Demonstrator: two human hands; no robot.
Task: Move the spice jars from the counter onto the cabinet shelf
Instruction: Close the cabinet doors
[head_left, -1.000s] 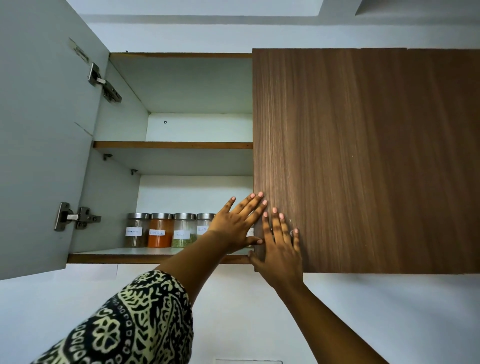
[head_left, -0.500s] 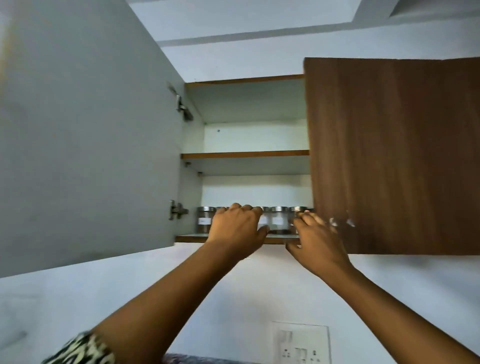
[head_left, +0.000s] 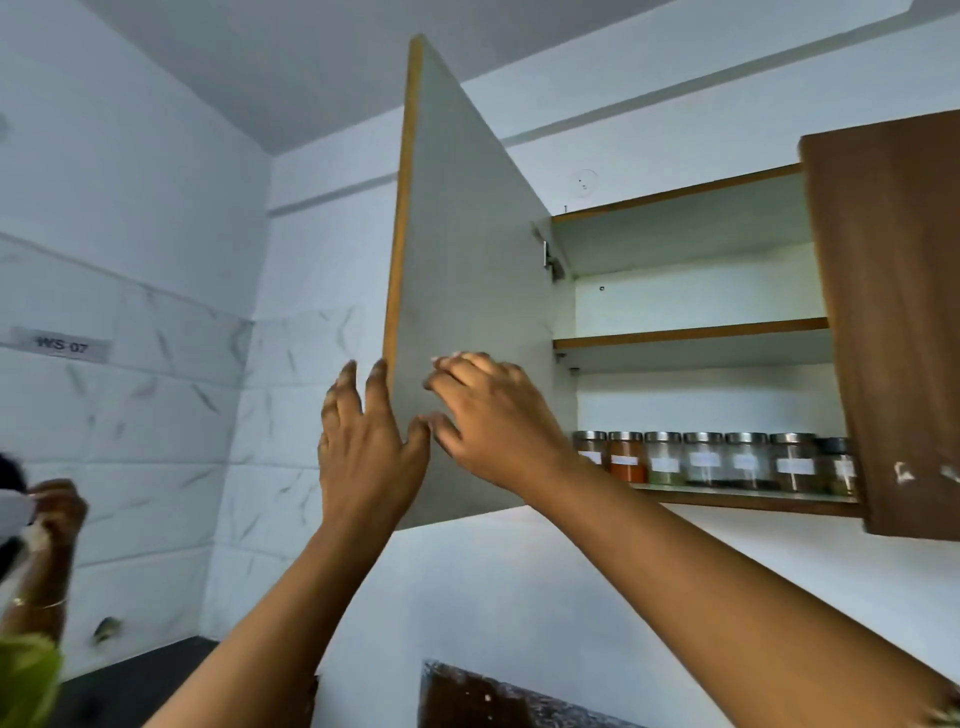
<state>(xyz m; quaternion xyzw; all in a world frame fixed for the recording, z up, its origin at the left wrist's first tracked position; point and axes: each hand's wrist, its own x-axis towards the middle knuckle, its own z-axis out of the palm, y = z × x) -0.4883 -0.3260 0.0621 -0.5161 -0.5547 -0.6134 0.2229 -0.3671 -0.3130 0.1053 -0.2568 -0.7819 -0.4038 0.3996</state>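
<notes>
- Reaching up, you set your left hand (head_left: 363, 452) at the free edge of the open cabinet door (head_left: 467, 291), grip wide: fingers straight along the outer side, thumb on the pale inner face.
- Your right hand (head_left: 493, 426) touches that inner face, grip loose, fingers bent, holding nothing.
- Seven spice jars (head_left: 711, 460) stand in a row on the lower shelf (head_left: 748, 500).

7 spice jars (head_left: 662, 460), 2 shelves (head_left: 691, 332), 2 doors (head_left: 467, 291)
</notes>
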